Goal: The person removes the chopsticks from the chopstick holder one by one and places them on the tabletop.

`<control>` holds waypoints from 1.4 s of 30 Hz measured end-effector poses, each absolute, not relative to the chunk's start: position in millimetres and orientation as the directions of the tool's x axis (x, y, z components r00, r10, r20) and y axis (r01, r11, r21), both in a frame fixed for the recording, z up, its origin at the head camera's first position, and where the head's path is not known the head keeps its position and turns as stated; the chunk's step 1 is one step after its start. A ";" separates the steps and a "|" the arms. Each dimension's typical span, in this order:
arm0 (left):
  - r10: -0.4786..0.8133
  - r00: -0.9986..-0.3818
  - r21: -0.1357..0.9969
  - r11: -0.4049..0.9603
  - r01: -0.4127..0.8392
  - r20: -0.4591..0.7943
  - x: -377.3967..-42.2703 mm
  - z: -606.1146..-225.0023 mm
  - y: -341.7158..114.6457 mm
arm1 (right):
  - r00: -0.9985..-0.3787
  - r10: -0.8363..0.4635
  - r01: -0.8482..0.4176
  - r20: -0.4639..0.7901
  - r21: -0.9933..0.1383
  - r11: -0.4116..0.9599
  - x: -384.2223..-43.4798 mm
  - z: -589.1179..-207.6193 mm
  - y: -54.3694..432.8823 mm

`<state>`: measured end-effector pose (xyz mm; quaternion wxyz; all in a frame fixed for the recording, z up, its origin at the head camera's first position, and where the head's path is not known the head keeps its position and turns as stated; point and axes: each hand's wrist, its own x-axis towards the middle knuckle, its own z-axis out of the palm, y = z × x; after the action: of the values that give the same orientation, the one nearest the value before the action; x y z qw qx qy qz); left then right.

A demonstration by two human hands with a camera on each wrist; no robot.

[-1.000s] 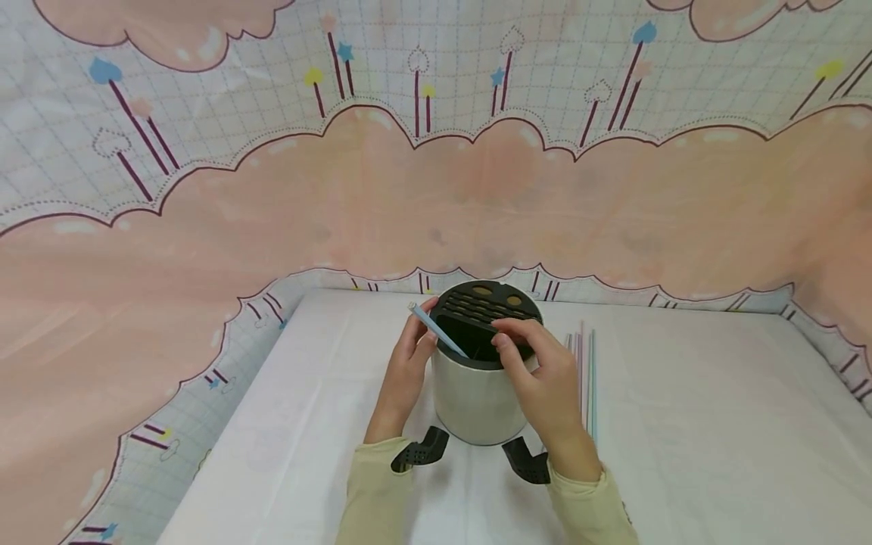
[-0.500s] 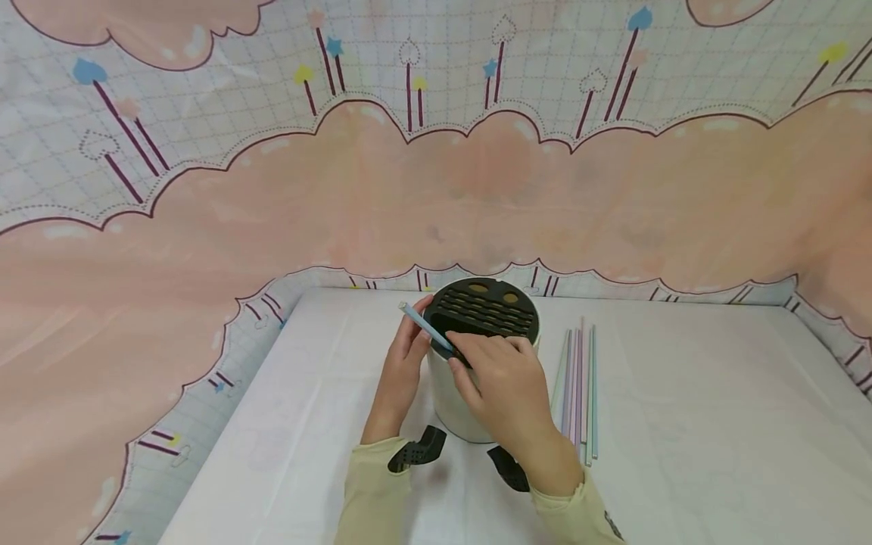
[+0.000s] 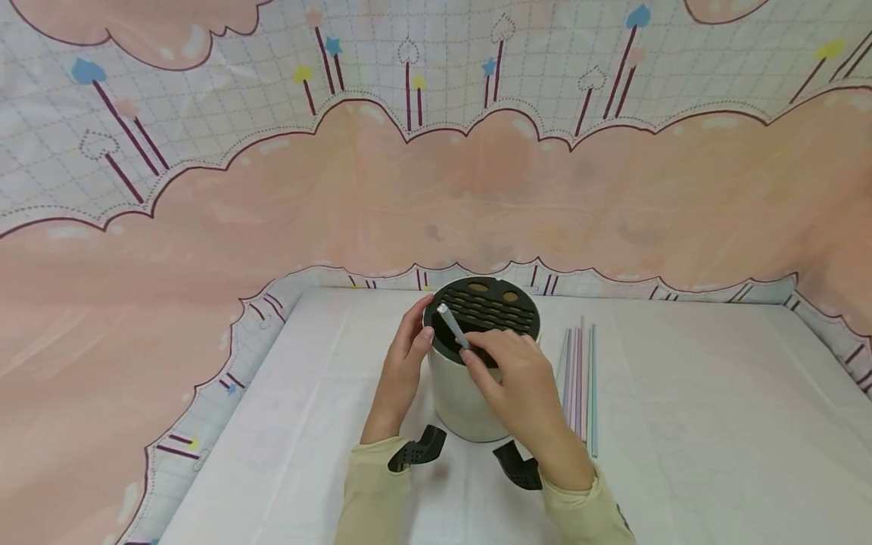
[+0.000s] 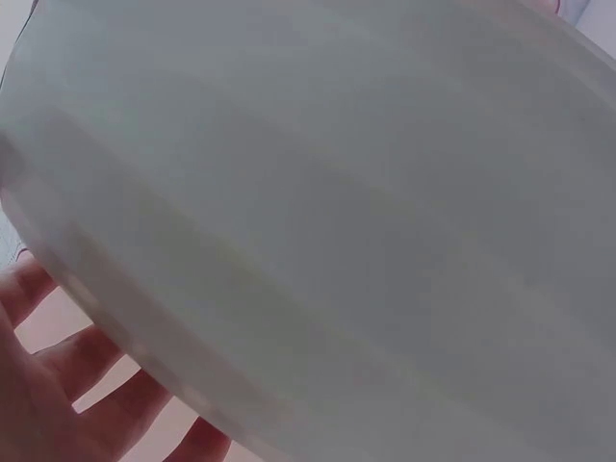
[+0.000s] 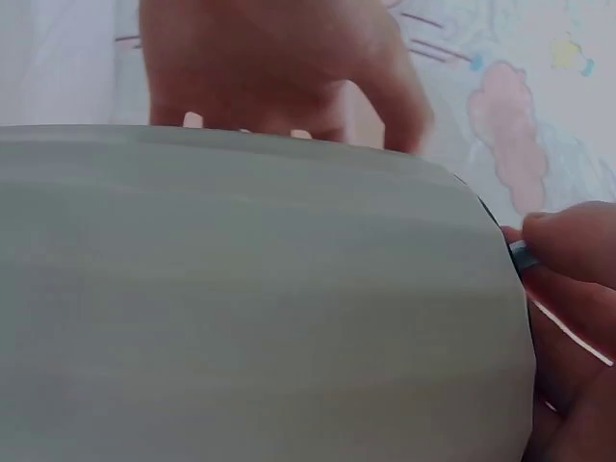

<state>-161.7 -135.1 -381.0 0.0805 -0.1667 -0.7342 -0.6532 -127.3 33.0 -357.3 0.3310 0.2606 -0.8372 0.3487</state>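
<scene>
A round white holder (image 3: 456,401) with a black top (image 3: 487,312) stands upright on the table. The top has wavy slots, two round holes and a larger opening at the near side. My left hand (image 3: 403,375) grips the holder's left side, thumb near the rim; its fingers (image 4: 120,404) show along the wall in the left wrist view. With thumb and index finger, my right hand (image 3: 514,382) pinches a pale blue chopstick (image 3: 450,322) over the opening. The chopstick leans up and left; its lower end is hidden. The right wrist view shows its tip (image 5: 523,256) between the fingers.
Several pastel chopsticks (image 3: 590,378) lie side by side on the white tablecloth (image 3: 702,409), right of the holder. A printed pink and white cloth (image 3: 436,204) hangs behind the table. Black wrist mounts (image 3: 418,446) stick out at both cuffs.
My right hand has moved left from the right part of the opening and now pinches the blue chopstick. The chopstick's upper end has swung right and stands steeper. The left hand stays on the holder.
</scene>
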 end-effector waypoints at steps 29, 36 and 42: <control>0.113 -0.946 0.939 0.129 0.319 0.305 -171.3 -396.6 -136.5 | -0.520 0.147 -0.831 0.842 -0.458 -0.314 -106.1 -330.3 109.4; 0.110 -0.949 0.941 0.136 0.310 0.297 -171.9 -396.9 -137.0 | -0.504 0.024 -0.837 0.863 -0.481 -0.259 -108.8 -325.1 114.7; 0.111 -0.957 0.950 0.132 0.282 0.268 -165.9 -383.7 -134.9 | -0.512 -0.091 -0.837 0.854 -0.520 -0.171 -120.0 -329.2 120.4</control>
<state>-165.9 -134.9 -383.7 0.0660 -0.1312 -0.7494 -0.6457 -120.0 120.4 -329.2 0.2864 0.4025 -0.5765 0.6508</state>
